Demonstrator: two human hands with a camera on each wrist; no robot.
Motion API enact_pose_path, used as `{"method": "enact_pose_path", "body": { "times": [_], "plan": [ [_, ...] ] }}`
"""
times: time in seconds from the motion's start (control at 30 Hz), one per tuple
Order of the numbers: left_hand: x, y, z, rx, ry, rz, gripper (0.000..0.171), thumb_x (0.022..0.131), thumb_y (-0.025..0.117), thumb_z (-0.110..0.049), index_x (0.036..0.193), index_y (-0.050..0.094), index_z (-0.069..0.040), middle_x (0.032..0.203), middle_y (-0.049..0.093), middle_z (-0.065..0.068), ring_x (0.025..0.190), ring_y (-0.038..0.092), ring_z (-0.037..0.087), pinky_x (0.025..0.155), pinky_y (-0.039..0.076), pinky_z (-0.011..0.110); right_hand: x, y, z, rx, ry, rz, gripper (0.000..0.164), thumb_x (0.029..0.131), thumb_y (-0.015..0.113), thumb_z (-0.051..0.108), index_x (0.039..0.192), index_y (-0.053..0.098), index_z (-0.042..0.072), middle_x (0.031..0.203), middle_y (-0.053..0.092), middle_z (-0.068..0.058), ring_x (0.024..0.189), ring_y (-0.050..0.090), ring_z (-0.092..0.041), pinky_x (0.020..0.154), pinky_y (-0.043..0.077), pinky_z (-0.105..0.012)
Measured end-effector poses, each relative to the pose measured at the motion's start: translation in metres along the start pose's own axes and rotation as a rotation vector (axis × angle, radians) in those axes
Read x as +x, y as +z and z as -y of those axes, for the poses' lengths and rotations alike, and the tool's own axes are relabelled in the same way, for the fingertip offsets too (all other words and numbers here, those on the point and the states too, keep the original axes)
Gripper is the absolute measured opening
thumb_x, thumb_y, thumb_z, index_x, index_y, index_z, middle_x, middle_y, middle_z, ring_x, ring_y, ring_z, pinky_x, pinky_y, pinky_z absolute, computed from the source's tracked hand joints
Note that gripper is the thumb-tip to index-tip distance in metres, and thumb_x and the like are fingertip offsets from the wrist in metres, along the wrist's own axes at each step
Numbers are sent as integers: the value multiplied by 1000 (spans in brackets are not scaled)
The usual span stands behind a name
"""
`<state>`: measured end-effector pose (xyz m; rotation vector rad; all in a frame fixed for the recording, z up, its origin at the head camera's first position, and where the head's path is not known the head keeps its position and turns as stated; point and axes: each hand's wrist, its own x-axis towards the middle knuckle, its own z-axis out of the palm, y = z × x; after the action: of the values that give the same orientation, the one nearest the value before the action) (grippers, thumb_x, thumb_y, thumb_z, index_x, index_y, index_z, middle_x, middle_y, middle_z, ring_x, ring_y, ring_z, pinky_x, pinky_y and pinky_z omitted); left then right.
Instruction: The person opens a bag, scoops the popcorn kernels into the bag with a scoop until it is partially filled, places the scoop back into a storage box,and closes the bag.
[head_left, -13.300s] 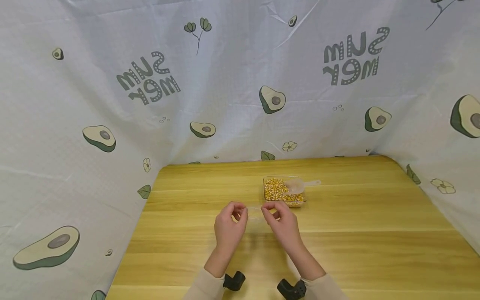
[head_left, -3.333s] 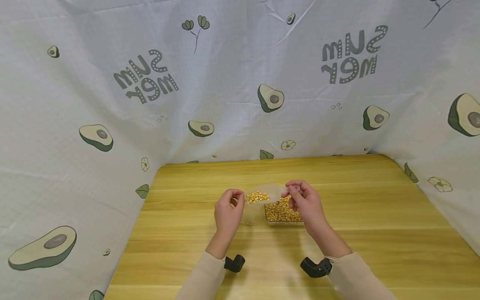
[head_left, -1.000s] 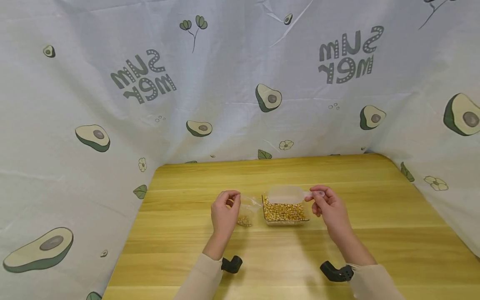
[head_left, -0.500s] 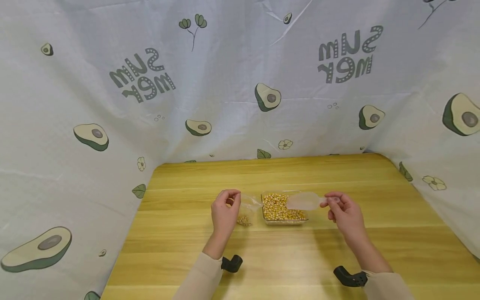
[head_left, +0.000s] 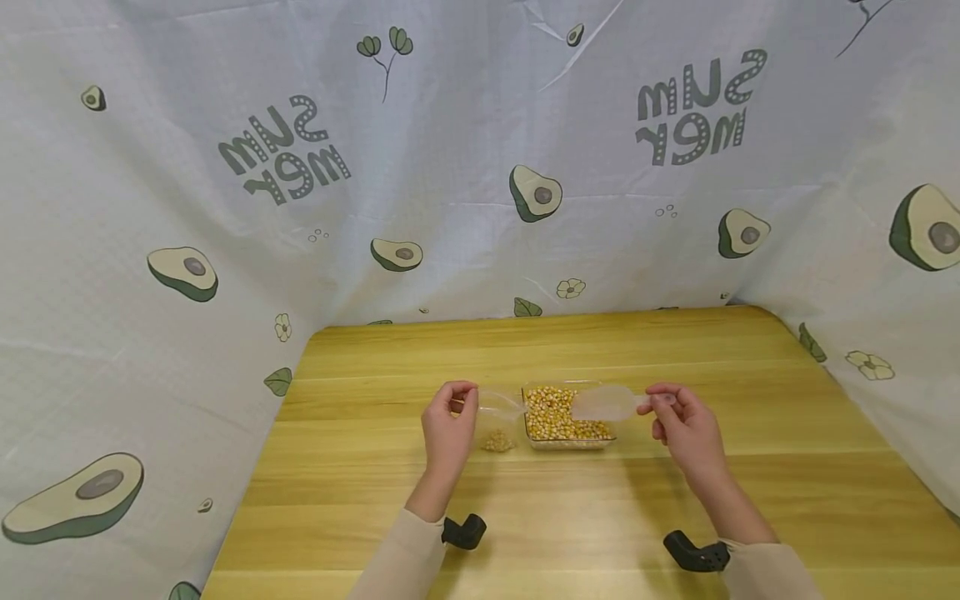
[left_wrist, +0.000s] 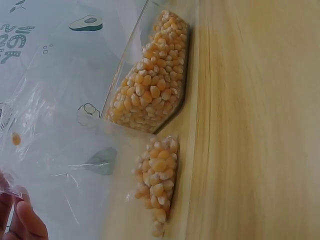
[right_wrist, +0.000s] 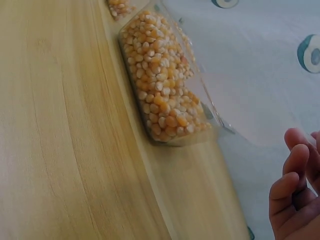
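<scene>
"State of progress?"

"Partway, I judge. The scoop (head_left: 602, 403) shows no load; a small heap of corn kernels (head_left: 498, 442) sits in the bottom of the clear bag (head_left: 501, 406). Unbagged: plentiful corn in the dish (head_left: 570, 445)."

"Scoop's place and bearing?"

"Over the dish's right part, bowl pointing left toward the bag, long axis side to side, near level."

"Grip?"

"Right hand (head_left: 688, 429) pinches the scoop's handle. Left hand (head_left: 450, 425), farther left, pinches the bag's upper edge."
</scene>
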<state>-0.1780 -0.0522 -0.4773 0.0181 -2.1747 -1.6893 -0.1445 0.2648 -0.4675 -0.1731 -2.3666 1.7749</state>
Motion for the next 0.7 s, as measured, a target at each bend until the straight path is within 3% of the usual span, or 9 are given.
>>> {"method": "enact_pose_path", "body": {
  "times": [0.23, 0.37, 0.53, 0.7],
  "plan": [
    [1, -6, 8, -32, 2, 24, 8, 95, 67, -12, 98, 71, -6, 85, 67, 8, 68, 59, 16, 55, 47, 19, 1, 2, -1, -102, -107, -12, 21, 106, 48, 21, 116, 56, 4, 81, 67, 13, 55, 52, -13, 50, 45, -28],
    [1, -7, 9, -66, -8, 23, 5, 95, 67, -11, 96, 71, -8, 85, 66, 10, 68, 60, 21, 52, 46, 18, 2, 5, 1, -184, -171, -21, 23, 106, 48, 18, 116, 57, -1, 81, 69, 2, 55, 53, -16, 49, 45, -27],
    [2, -7, 10, -96, -24, 14, 6, 94, 68, -10, 97, 71, -6, 87, 67, 13, 67, 61, 25, 51, 45, 18, 3, 9, 3, -216, -178, -4, 22, 106, 48, 17, 114, 58, -1, 84, 69, -11, 55, 54, -16, 49, 47, -28],
    [2, -7, 10, -96, -34, 11, 6, 94, 68, -9, 97, 70, -4, 86, 67, 13, 67, 61, 25, 51, 45, 18, 4, 14, -1, -166, -147, 32, 23, 106, 50, 17, 115, 58, -2, 83, 69, -9, 55, 53, -11, 51, 49, -29]
  ]
}}
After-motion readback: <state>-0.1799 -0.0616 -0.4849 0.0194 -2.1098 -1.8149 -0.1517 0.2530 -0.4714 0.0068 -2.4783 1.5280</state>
